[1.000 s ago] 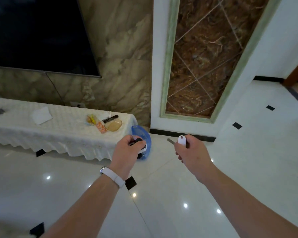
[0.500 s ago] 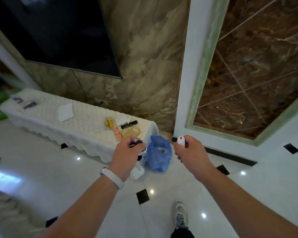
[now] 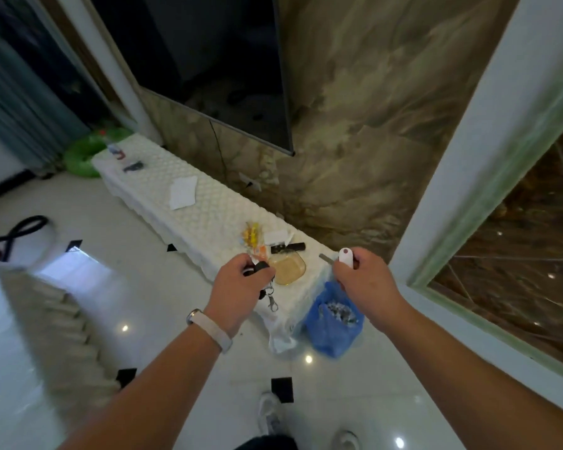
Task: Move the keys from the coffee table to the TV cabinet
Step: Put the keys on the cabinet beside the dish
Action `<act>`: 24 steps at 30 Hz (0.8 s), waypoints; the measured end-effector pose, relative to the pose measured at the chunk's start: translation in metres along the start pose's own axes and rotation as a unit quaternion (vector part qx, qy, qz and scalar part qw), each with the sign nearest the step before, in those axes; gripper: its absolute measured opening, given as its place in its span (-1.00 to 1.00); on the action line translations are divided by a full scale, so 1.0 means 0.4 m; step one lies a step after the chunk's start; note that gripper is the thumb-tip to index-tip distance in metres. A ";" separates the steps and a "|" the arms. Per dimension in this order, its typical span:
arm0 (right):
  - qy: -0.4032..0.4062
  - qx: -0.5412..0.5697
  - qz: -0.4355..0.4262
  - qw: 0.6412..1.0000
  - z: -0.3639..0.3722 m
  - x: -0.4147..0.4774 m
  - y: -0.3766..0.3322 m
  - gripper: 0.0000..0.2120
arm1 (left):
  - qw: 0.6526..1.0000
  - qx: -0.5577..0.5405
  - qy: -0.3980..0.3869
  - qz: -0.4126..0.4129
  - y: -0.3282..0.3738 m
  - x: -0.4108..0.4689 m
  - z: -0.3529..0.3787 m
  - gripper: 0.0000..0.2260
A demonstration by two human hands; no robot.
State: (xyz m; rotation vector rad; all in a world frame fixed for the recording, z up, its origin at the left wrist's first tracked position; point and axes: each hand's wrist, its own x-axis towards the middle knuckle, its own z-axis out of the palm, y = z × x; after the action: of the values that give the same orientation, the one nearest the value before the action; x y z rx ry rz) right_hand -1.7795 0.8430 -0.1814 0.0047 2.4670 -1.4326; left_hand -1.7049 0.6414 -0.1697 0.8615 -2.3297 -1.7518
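Carrying step nearly done: left hand (image 3: pixel 241 284) clutches a black fob (image 3: pixel 260 267), right hand (image 3: pixel 361 280) pinches a white key (image 3: pixel 345 257); next, lowering both onto the cabinet (image 3: pixel 205 209).

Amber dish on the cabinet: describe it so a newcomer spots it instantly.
Find the long white-covered TV cabinet under the TV. At its near end, showing between the two hands, sits the amber dish. It is the only see-through, yellow-brown thing there, beside a black remote.

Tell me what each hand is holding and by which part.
The left hand grips a black key fob by its body, its clip dangling. The right hand holds a white-headed key by the head, blade pointing left.
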 end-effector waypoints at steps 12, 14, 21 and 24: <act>0.010 -0.044 0.030 0.999 0.192 0.281 -0.051 -0.85 | 0.999 -0.025 -0.029 -0.037 -0.100 0.381 -0.059 -0.91; 0.010 -0.064 0.044 0.997 0.234 0.337 -0.052 -0.85 | 0.998 -0.024 -0.047 -0.046 -0.132 0.459 -0.070 -0.89; -0.009 -0.090 0.071 0.993 0.395 0.524 -0.010 -0.77 | 0.993 0.012 -0.082 -0.085 -0.266 0.703 -0.039 -0.88; -0.029 -0.091 0.092 0.991 0.453 0.586 0.051 -0.76 | 0.990 0.045 -0.095 -0.097 -0.336 0.773 0.003 -0.89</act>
State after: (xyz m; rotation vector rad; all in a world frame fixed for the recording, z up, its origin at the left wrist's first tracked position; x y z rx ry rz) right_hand -1.9568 0.6663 -0.3412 0.1453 2.4675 -1.1136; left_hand -1.9131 0.4664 -0.3691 1.0086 -2.5380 -1.8932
